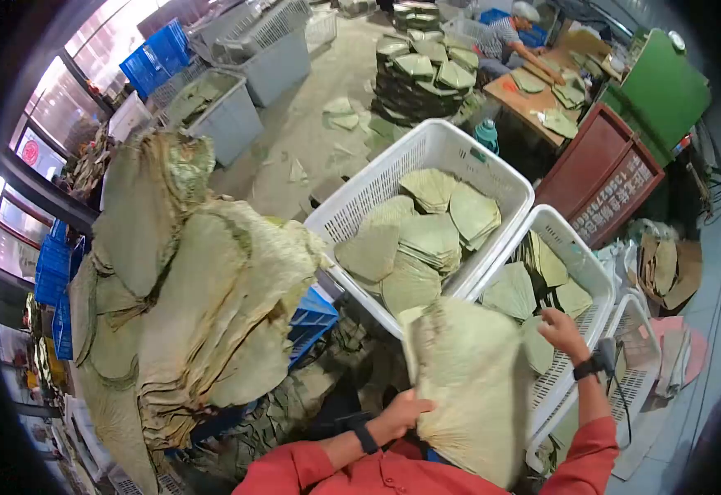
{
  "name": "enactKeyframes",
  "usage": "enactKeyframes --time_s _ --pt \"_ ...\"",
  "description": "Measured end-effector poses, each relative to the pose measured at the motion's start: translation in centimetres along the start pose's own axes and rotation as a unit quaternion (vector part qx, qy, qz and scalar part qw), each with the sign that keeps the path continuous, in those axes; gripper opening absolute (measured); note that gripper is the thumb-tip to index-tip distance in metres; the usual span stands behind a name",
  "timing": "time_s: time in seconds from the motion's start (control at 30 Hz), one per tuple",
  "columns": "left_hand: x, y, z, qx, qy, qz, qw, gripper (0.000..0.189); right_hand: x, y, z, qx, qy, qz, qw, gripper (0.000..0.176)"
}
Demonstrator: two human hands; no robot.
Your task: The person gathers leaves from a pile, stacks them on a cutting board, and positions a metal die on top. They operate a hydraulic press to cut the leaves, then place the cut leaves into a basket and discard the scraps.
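Left hand (406,411) clamps the edge of a large green sheet (476,388) at bottom centre. Right hand (564,332), loosely curled, is at the smaller basket (584,254), right of centre; its grip cannot be told.

Over on the left stands a heap of leaf sheets (216,305), then one basket (377,188) with cut pieces (428,235) in it, a second basket (584,260) just to its right, a stack (426,78) back behind the first, a tabletop (515,101) right of that, the held sheet (476,379) before both.
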State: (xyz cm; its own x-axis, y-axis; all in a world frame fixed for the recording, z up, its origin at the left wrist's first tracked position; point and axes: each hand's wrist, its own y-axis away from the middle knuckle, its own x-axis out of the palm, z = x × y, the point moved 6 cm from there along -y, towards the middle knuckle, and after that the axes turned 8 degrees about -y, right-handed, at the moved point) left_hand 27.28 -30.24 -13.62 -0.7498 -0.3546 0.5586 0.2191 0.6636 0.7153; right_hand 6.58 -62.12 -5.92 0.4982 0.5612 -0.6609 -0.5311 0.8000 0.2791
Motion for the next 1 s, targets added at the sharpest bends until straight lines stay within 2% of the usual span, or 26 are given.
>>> enactKeyframes --time_s 0.03,0.1,0.13,0.17,0.2,0.23,0.27,0.3,0.33,0.37,0.43,0.5,0.57,0.63,0.67,0.73,0.77,0.8,0.87,0.97,1.0 --pt "-0.7 1.6 -1.3 0.02 0.024 -0.011 0.999 0.044 1.7 -1.5 0.0 -0.054 0.073 -0.035 0.995 0.037" --pt "-5.8 1.3 0.4 0.024 0.088 -0.041 0.995 0.044 6.3 -5.4 3.8 0.031 -0.004 0.099 0.995 0.036" --pt "-8.8 1.0 1.3 0.003 0.067 -0.096 0.993 0.044 9.5 -7.5 3.5 -0.016 -0.068 0.082 0.994 0.035" --pt "-12.3 0.0 3.0 0.004 0.078 -0.113 0.991 0.044 13.2 -10.3 2.3 -0.063 -0.13 0.065 0.987 0.034" --pt "-14.7 -0.1 3.3 -0.007 0.071 -0.147 0.987 0.044 17.3 -13.2 1.2 -0.027 -0.188 0.089 0.978 0.033" --pt "-18.7 -0.7 6.0 -0.042 0.048 -0.187 0.98 0.044 21.7 -15.7 0.3 0.011 -0.246 0.116 0.962 0.032" --pt "-19.0 0.1 4.1 0.008 -0.03 -0.148 0.988 0.043 25.7 -18.4 -1.0 0.079 -0.288 0.109 0.948 0.032" --pt "-20.7 -0.5 5.7 -0.017 0.032 -0.158 0.987 0.048 29.8 -20.8 -2.6 0.146 -0.327 0.105 0.927 0.032" --pt "-22.2 -1.1 7.3 -0.041 0.095 -0.17 0.98 0.053 33.9 -23.6 -4.6 0.173 -0.345 0.106 0.916 0.029" --pt "-21.3 -0.5 5.9 -0.064 0.172 -0.157 0.97 0.05 38.0 -26.4 -6.6 0.2 -0.365 0.105 0.903 0.027" --pt "-29.4 -0.8 16.8 -0.07 0.101 -0.125 0.985 0.039 45.1 -30.7 -10.1 0.216 -0.354 0.027 0.91 0.03" --pt "-31.0 -0.3 16.0 -0.133 -0.001 -0.199 0.971 0.038 49.4 -33.4 -11.0 0.228 -0.306 -0.024 0.924 0.034" --pt "-29.2 1.3 12.7 -0.192 -0.098 -0.266 0.939 0.038 51.7 -35.2 -10.3 0.231 -0.221 -0.042 0.946 0.038" --pt "-28.2 2.3 11.1 -0.248 -0.186 -0.325 0.894 0.037 54.0 -36.1 -9.6 0.236 -0.255 -0.022 0.937 0.044" --pt "-29.8 1.7 13.5 -0.158 -0.376 -0.199 0.891 0.038 54.6 -36.0 -9.5 0.251 -0.262 -0.003 0.932 0.044" --pt "-30.3 1.1 15.8 -0.158 -0.119 -0.26 0.945 0.037 54.9 -35.9 -9.0 0.25 -0.313 0.008 0.916 0.041" --pt "-29.9 1.1 17.0 -0.153 0.016 -0.282 0.947 0.037 55.1 -35.7 -9.5 0.233 -0.357 0.001 0.905 0.038" --pt "-28.2 0.8 15.5 -0.166 0.057 -0.286 0.942 0.036 54.9 -35.8 -9.7 0.214 -0.399 -0.005 0.891 0.034" --pt "-24.1 0.1 10.1 -0.188 0.141 -0.289 0.928 0.034 49.0 -35.8 -7.8 0.206 -0.448 -0.031 0.87 0.027" --pt "-24.6 -0.3 11.7 -0.116 0.087 -0.241 0.96 0.033 39.3 -37.0 -7.3 0.117 -0.472 -0.002 0.874 0.032" --pt "-25.3 -0.3 12.8 -0.093 0.068 -0.226 0.967 0.032 36.2 -37.3 -5.8 0.085 -0.518 0.034 0.851 0.034"
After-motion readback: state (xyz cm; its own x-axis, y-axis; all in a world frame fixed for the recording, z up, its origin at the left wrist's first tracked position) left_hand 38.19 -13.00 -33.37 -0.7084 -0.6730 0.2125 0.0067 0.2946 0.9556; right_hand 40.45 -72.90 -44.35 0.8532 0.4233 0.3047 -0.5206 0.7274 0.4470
